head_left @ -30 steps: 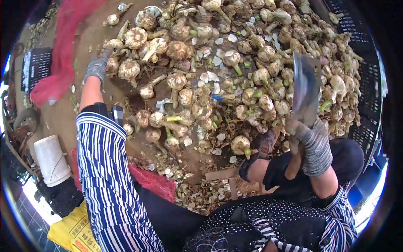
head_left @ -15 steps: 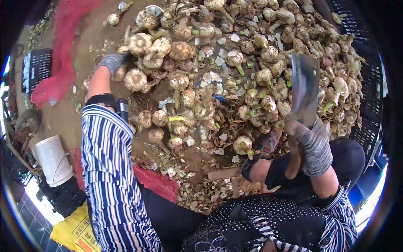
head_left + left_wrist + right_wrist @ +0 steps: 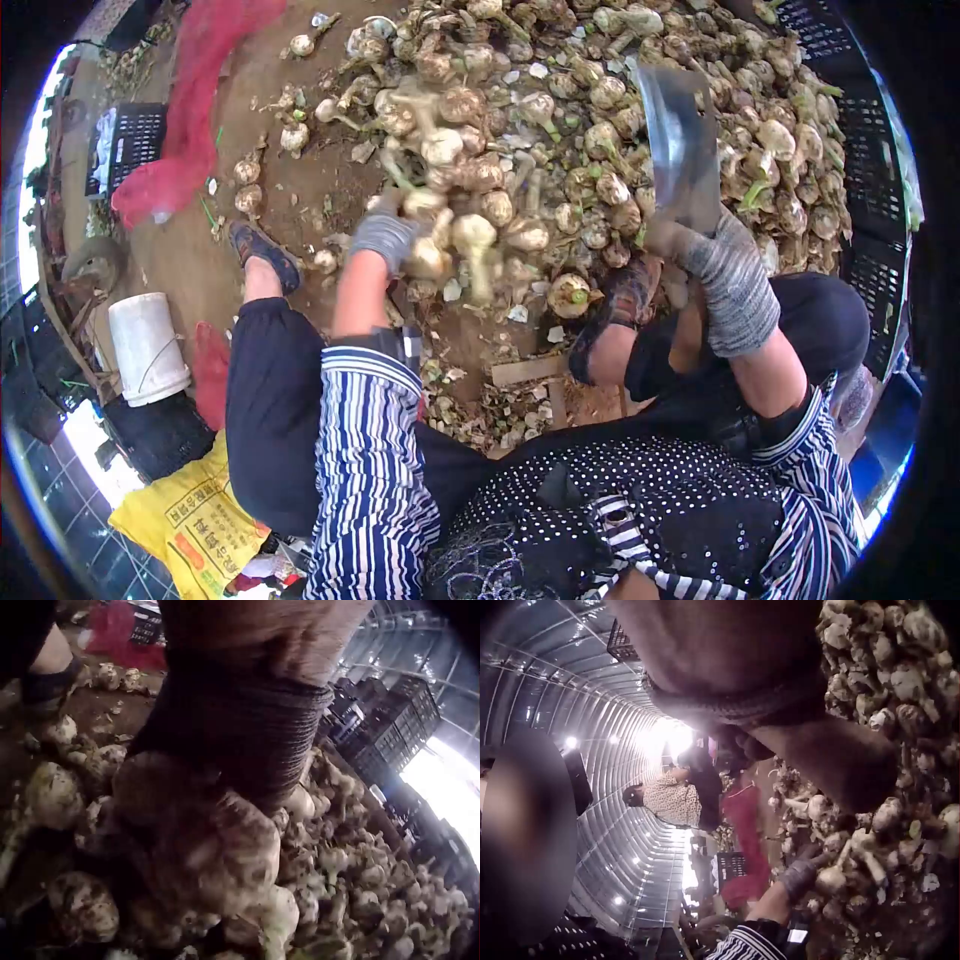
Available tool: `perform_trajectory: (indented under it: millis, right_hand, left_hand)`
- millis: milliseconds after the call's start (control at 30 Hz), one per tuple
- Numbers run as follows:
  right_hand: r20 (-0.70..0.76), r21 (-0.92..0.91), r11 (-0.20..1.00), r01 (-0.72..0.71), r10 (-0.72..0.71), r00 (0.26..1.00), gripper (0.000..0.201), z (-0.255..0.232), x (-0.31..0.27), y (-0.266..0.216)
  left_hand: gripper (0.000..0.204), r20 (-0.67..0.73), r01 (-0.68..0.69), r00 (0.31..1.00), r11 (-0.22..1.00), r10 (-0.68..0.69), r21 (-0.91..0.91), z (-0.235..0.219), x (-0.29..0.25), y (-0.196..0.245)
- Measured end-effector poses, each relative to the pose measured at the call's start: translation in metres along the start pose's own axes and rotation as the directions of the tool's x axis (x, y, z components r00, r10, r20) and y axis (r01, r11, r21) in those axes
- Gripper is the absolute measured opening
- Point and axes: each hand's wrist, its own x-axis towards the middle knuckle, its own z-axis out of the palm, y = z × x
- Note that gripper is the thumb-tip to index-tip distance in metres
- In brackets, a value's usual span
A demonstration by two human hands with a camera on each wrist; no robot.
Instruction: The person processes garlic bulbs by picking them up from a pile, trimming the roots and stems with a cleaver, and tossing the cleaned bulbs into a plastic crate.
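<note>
My gloved left hand is low among garlic bulbs in the middle of the head view, fingers extended along the side of a cluster of bulbs that are blurred by motion. In the left wrist view, the grey glove cuff hides much of the hand, and pale bulbs crowd around it. A broad-bladed cleaver stands blade up in my gloved right hand, which grips its wooden handle over the right knee.
A large garlic heap spreads to the right against a black crate. On the left are a red net, a white bucket and a yellow sack. Feet in sandals flank the bulbs. Another person is farther off.
My left hand has swept right and toward the body, moving a cluster of garlic bulbs with it and leaving bare ground at left. The cleaver has shifted slightly left, still gripped.
</note>
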Motion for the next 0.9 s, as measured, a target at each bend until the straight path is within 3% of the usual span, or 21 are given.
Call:
perform_trajectory:
  millis: [33,100,133,167,233,300,333,367,400,433,500,533,567,600,633,667,700,767,800,867,900]
  right_hand:
    - [0.002,0.003,1.000,0.001,-0.001,1.000,0.027,-0.001,-0.001,0.002]
    - [0.008,-0.020,0.998,0.062,-0.061,0.998,0.027,-0.003,-0.001,0.007]
    - [0.006,-0.037,0.997,0.069,-0.069,0.998,0.028,-0.006,-0.002,0.009]
    - [-0.003,-0.041,0.997,0.062,-0.062,0.998,0.028,-0.008,-0.004,0.010]
    - [-0.005,-0.009,0.999,0.036,-0.036,0.999,0.028,-0.008,-0.006,0.011]
    - [-0.045,-0.091,0.996,0.021,-0.025,0.999,0.028,-0.007,-0.008,0.003]
    - [-0.054,-0.090,0.996,0.008,-0.013,0.998,0.027,-0.006,-0.008,0.002]
    - [-0.062,-0.088,0.996,-0.006,0.000,0.998,0.027,-0.005,-0.008,0.001]
    - [-0.062,-0.086,0.996,-0.010,0.004,0.998,0.027,-0.005,-0.007,-0.001]
    - [-0.036,-0.098,0.995,-0.011,0.007,0.999,0.027,-0.005,-0.005,-0.003]
    - [-0.011,-0.113,0.993,-0.010,0.009,1.000,0.027,-0.004,-0.002,-0.003]
    - [-0.012,-0.024,0.999,-0.031,0.030,0.999,0.027,-0.003,-0.002,0.000]
    - [-0.011,0.065,0.997,-0.051,0.052,0.999,0.026,-0.002,-0.001,0.001]
    - [-0.011,0.062,0.997,-0.051,0.052,0.999,0.026,-0.002,-0.001,0.000]
    - [-0.004,0.059,0.995,-0.086,0.086,0.996,0.026,-0.003,-0.001,-0.003]
    - [0.003,0.056,0.991,-0.121,0.121,0.993,0.025,-0.004,-0.002,-0.004]
    - [0.005,0.058,0.991,-0.125,0.124,0.992,0.025,-0.005,-0.002,-0.002]
    - [-0.001,0.052,0.997,-0.054,0.054,0.999,0.026,-0.005,-0.003,0.001]
    - [-0.013,0.002,0.997,-0.079,0.079,0.997,0.026,-0.005,-0.002,-0.001]
    - [-0.004,0.009,0.998,-0.069,0.069,0.998,0.026,-0.001,-0.002,-0.003]
    - [-0.004,0.012,0.998,-0.062,0.062,0.998,0.026,0.001,-0.002,-0.004]
  left_hand:
    - [0.071,0.059,-0.048,0.997,0.995,0.043,0.084,0.010,-0.005,-0.003]
    - [0.075,0.184,0.003,0.983,0.989,-0.031,0.147,0.013,-0.028,0.019]
    - [0.079,0.212,0.003,0.977,0.997,-0.020,0.079,0.012,-0.031,0.022]
    - [0.077,0.208,0.043,0.975,0.983,-0.080,0.176,0.010,-0.029,0.027]
    - [0.074,0.145,0.133,0.978,0.983,-0.150,0.124,0.007,-0.023,0.037]
    - [0.072,0.100,0.136,0.983,0.978,-0.152,0.155,0.007,-0.015,0.039]
    - [0.072,-0.078,-0.014,0.996,0.965,0.036,0.263,0.017,-0.011,0.035]
    - [0.072,-0.228,-0.138,0.943,0.910,0.241,0.392,0.020,-0.012,0.043]
    - [0.072,-0.199,-0.019,0.975,0.926,0.101,0.376,0.027,-0.010,0.056]
    - [0.072,-0.194,-0.019,0.976,0.926,0.099,0.377,0.031,-0.009,0.065]
    - [0.071,-0.160,0.129,0.983,0.964,-0.093,0.234,0.037,-0.005,0.077]
    - [0.067,-0.309,-0.029,0.948,0.986,0.080,0.165,0.047,0.000,0.066]
    - [0.067,-0.310,-0.031,0.947,0.987,0.080,0.160,0.053,0.005,0.053]
    - [0.062,-0.303,-0.109,0.949,0.993,0.087,-0.054,0.051,-0.001,0.050]
    - [0.058,-0.298,-0.179,0.950,0.947,0.096,-0.266,0.047,-0.005,0.048]
    - [0.056,-0.269,-0.228,0.960,0.791,0.083,-0.568,0.043,0.000,0.034]
    - [0.042,-0.163,-0.108,0.985,0.522,-0.061,-0.846,0.033,0.004,0.021]
    - [0.031,-0.126,-0.117,0.989,0.107,-0.079,-0.987,0.012,0.018,-0.033]
    - [0.031,-0.130,-0.121,0.988,0.111,-0.084,-0.986,0.003,0.013,-0.032]
    - [0.024,-0.036,-0.069,0.972,-0.137,-0.231,-0.988,-0.019,0.000,-0.025]
    - [0.024,-0.040,-0.074,0.972,-0.139,-0.233,-0.988,-0.022,0.012,-0.033]
